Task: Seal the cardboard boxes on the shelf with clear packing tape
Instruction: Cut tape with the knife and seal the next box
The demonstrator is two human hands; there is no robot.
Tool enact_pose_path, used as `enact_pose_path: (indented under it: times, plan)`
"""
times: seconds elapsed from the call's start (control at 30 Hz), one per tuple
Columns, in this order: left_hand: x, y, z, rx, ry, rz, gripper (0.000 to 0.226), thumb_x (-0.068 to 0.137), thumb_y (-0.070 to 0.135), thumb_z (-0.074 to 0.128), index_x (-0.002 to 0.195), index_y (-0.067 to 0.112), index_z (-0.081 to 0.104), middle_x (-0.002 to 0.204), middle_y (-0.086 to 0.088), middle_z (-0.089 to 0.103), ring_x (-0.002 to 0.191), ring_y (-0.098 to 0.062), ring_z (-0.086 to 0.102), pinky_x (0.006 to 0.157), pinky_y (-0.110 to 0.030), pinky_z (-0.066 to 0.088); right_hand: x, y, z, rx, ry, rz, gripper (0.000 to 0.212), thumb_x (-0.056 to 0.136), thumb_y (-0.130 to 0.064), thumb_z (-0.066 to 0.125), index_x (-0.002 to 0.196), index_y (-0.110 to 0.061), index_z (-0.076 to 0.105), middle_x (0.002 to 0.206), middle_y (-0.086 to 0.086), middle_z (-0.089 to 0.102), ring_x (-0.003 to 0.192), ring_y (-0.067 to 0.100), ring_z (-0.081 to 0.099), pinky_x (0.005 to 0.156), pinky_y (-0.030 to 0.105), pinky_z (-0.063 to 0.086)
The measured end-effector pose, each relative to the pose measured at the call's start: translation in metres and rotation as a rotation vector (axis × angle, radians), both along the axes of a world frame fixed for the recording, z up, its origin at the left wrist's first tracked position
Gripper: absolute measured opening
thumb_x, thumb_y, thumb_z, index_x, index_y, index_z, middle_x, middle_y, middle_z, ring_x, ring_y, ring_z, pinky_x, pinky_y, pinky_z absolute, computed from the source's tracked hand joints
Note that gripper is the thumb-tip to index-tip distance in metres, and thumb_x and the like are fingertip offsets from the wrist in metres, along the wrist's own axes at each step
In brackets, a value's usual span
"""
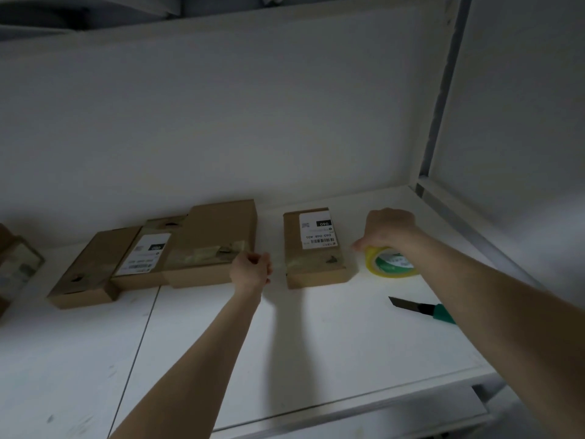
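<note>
Landmark: small labelled box (316,248), flat on the white shelf (285,343), up against the back wall, white label with barcode on top.

Left hand (251,269) is just left of the labelled box at its near corner. Fingers are curled in tight, knuckles up, arm reaching in from below. A faint glossy tape strip (316,260) runs from that hand across the near end of the box top toward the roll. The hand looks to be pinching its end, but the contact is small and dim.

Right hand (389,229) is just right of the labelled box, clamped from above on the tape roll (391,263). Thumb points toward the box. The roll is yellowish with a green-and-white core, lying flat on the shelf, close to the box's right side and partly hidden by the wrist.

Utility knife (421,308) lies right of and nearer than the labelled box, on the shelf. Dark blade is out, green handle partly hidden behind the right forearm.

Left of the labelled box is a big plain box (218,239). Further left are a second labelled box (142,255) and a flat plain box (85,267). The three overlap or touch, with tape sheen on their tops. Another carton (15,261) sits at the far left edge, cut off.
</note>
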State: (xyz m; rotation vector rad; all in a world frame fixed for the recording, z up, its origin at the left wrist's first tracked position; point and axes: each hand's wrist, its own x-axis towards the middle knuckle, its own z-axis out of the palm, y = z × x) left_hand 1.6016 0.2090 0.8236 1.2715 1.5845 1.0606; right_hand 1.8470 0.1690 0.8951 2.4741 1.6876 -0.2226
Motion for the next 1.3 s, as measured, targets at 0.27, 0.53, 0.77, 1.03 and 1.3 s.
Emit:
enact_pose_path:
  times: [0.27, 0.53, 0.77, 1.03, 1.3]
  plan:
    - [0.004, 0.006, -0.016, 0.000, 0.165, -0.031, 0.016, 0.094, 0.015, 0.056, 0.092, 0.000, 0.059, 0.072, -0.008, 0.063, 0.057, -0.018, 0.058, 0.049, -0.028, 0.049, -0.005, 0.007, -0.009, -0.026, -0.034, -0.024, 0.052, 0.075, -0.064, 0.067, 0.097, -0.019, 0.053, 0.088, 0.000, 0.055, 0.083, 0.023, 0.053, 0.073, 0.028, 0.038]
    - [0.018, 0.003, -0.023, -0.013, 0.553, -0.215, 0.012, 0.098, 0.022, 0.047, 0.105, 0.012, 0.051, 0.102, -0.013, 0.062, 0.081, -0.026, 0.054, 0.066, -0.032, 0.041, -0.021, 0.016, -0.015, -0.055, -0.086, 0.003, 0.056, 0.075, -0.058, 0.071, 0.115, -0.020, 0.061, 0.096, 0.000, 0.059, 0.102, 0.021, 0.061, 0.077, 0.028, 0.040]
    - [0.020, 0.011, -0.003, -0.079, 0.860, -0.359, 0.040, 0.098, 0.024, 0.049, 0.136, 0.019, 0.039, 0.131, -0.014, 0.041, 0.110, -0.033, 0.056, 0.079, -0.040, 0.046, -0.021, 0.016, -0.018, -0.030, -0.103, 0.020, 0.058, 0.077, -0.060, 0.069, 0.117, -0.021, 0.060, 0.097, -0.001, 0.060, 0.104, 0.021, 0.060, 0.078, 0.028, 0.039]
    - [0.049, 0.006, 0.010, -0.252, 0.187, -0.316, 0.054, 0.095, 0.049, 0.048, 0.115, -0.001, 0.056, 0.112, -0.016, 0.062, 0.104, -0.034, 0.060, 0.075, -0.033, 0.045, -0.023, 0.012, -0.015, -0.018, -0.102, 0.032, 0.051, 0.078, -0.056, 0.070, 0.113, -0.020, 0.061, 0.098, -0.001, 0.061, 0.100, 0.021, 0.061, 0.076, 0.027, 0.039]
    - [0.060, -0.002, 0.022, -0.401, -0.228, -0.282, 0.058, 0.079, 0.041, 0.074, 0.120, 0.003, 0.058, 0.108, -0.012, 0.066, 0.093, -0.030, 0.064, 0.083, -0.040, 0.054, 0.001, -0.018, -0.004, 0.057, 0.074, 0.010, 0.049, 0.077, -0.066, 0.063, 0.093, -0.020, 0.067, 0.081, -0.003, 0.062, 0.076, 0.016, 0.060, 0.062, 0.024, 0.042]
